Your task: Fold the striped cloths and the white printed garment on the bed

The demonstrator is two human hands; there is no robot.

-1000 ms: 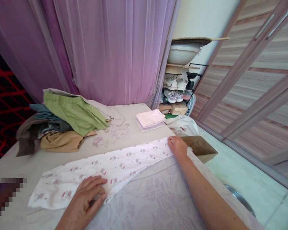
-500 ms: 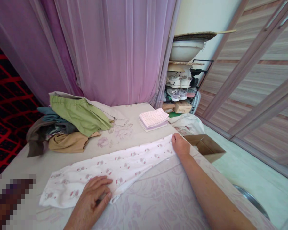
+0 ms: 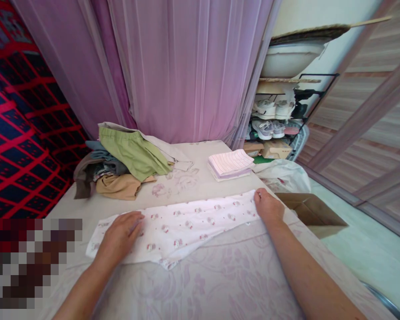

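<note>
A pair of white pants [image 3: 190, 229] with a small red and grey cartoon print lies lengthwise across the bed, folded so that one leg covers the other. My right hand [image 3: 269, 207] is closed on the narrow leg end at the right. Over the wider waist part at the left, my left hand [image 3: 122, 234] rests flat, fingers stretched out on the cloth. Behind the pants sits a small stack of folded clothes [image 3: 231, 162], pink striped on top. A loose heap of clothes lies back left, with green shorts [image 3: 135, 153] over tan clothing [image 3: 118, 186].
The bed [image 3: 200, 293] has a pale floral cover. Right of it stand an open cardboard box [image 3: 306, 209], a white plastic bag [image 3: 283, 175] and a rack with shoes [image 3: 266, 109]. A purple curtain [image 3: 186, 71] hangs behind, a red-and-black checked cloth [image 3: 26, 115] at left.
My left hand has slid up and away from me over the waist part of the pants. My right hand keeps its grip on the leg end. The view has turned left.
</note>
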